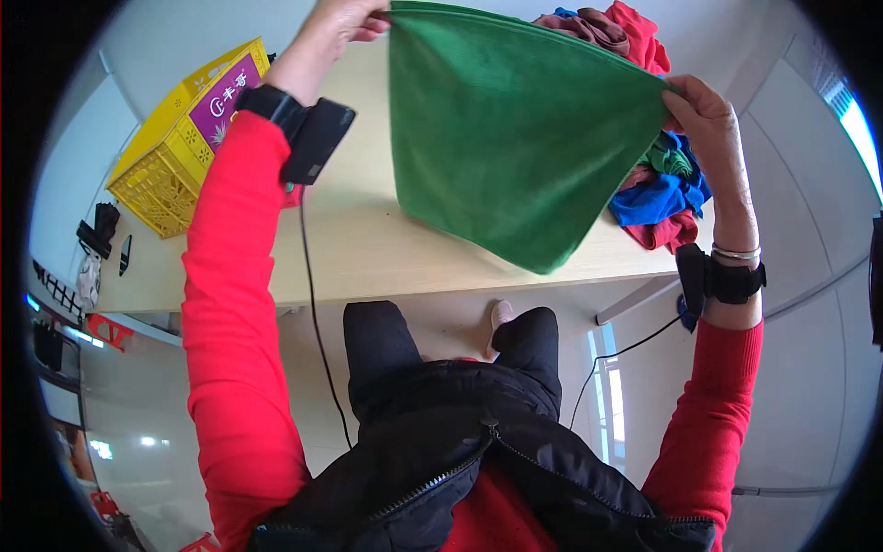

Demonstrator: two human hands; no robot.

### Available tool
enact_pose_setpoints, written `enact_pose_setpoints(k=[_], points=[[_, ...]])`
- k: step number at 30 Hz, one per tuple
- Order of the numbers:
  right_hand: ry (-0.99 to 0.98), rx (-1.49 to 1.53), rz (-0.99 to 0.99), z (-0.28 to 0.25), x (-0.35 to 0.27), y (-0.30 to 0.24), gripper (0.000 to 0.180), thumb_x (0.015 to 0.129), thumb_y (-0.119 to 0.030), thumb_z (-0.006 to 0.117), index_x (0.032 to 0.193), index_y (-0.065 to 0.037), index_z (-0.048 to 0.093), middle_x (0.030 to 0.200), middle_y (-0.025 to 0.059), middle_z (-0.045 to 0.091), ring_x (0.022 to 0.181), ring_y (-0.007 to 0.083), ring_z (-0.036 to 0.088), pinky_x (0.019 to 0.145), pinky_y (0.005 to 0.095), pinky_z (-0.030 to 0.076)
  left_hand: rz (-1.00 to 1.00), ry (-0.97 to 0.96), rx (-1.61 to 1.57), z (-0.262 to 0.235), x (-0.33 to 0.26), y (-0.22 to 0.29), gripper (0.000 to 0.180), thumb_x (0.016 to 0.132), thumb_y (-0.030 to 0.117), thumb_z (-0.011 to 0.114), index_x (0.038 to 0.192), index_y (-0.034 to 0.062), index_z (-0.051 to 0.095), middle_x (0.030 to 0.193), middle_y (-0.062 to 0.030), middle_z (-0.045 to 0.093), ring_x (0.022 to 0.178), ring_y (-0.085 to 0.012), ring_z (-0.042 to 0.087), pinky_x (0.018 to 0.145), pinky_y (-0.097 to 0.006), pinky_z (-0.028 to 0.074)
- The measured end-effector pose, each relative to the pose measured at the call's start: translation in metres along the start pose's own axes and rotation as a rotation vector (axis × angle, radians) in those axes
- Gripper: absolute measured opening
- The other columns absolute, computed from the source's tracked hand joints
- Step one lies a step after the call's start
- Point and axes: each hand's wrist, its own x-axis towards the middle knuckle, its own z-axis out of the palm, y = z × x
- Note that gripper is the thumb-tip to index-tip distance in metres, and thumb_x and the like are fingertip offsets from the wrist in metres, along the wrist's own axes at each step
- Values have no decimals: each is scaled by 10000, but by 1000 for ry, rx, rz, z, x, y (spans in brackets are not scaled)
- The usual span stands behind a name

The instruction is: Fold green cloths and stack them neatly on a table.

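A green cloth (pixel 515 138) hangs stretched out between my two hands above the table. My left hand (pixel 348 22) pinches its upper left corner at the top of the view. The upper right corner is gripped between the thumb and fingers of my right hand (pixel 704 109). The cloth's lower edge dips toward the table's front edge. Behind it and to the right lies a heap of crumpled cloths, with a blue cloth (pixel 664 200), a red cloth (pixel 641 37) and a brown cloth (pixel 593 29) showing. The green cloth hides part of that heap.
A yellow plastic crate (pixel 166 175) with a purple panel stands on the left of the pale table (pixel 340 248). Black items (pixel 99 228) lie at the table's left end. A cable (pixel 313 304) hangs from the device on my left wrist; another cable (pixel 612 357) trails from my right.
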Motion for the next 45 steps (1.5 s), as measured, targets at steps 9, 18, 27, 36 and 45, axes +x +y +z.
enact_pose_setpoints(k=[9,18,27,36,45], points=[[252,-263,-106,-19,-18,-53,185,965,-97,629,1118,-17,695,890,-16,691,795,54,625,752,200,519,-17,-193,-395,61,49,-45,19,851,47,618,850,28,624,737,-97,654,609,-207,659,564,-323,564],[-236,36,-201,212,-92,-61,165,866,-90,693,1025,-46,694,824,148,683,685,242,675,626,336,526,-47,-279,-238,-36,17,-191,223,954,165,610,1102,2,643,1030,-68,678,943,-192,671,933,-334,529],[-511,189,-158,345,-143,-21,130,890,-185,641,935,-75,694,885,165,699,808,361,678,705,438,544,-392,-2,47,-120,-72,-272,163,897,106,633,1012,-8,651,901,-54,673,828,-163,667,752,-285,552],[-267,-82,170,200,-139,96,184,879,-91,653,1055,-65,697,982,116,709,898,282,685,822,373,540,289,-291,636,-1,-271,-200,164,855,103,712,987,32,646,1018,-92,660,962,-284,647,854,-379,522],[-407,-347,-63,184,-165,123,224,824,-65,664,1046,-43,682,1154,121,641,1135,318,588,991,384,477,268,-195,764,2,-326,-209,322,721,28,782,1012,41,646,1143,-100,623,1085,-315,591,930,-411,491]])
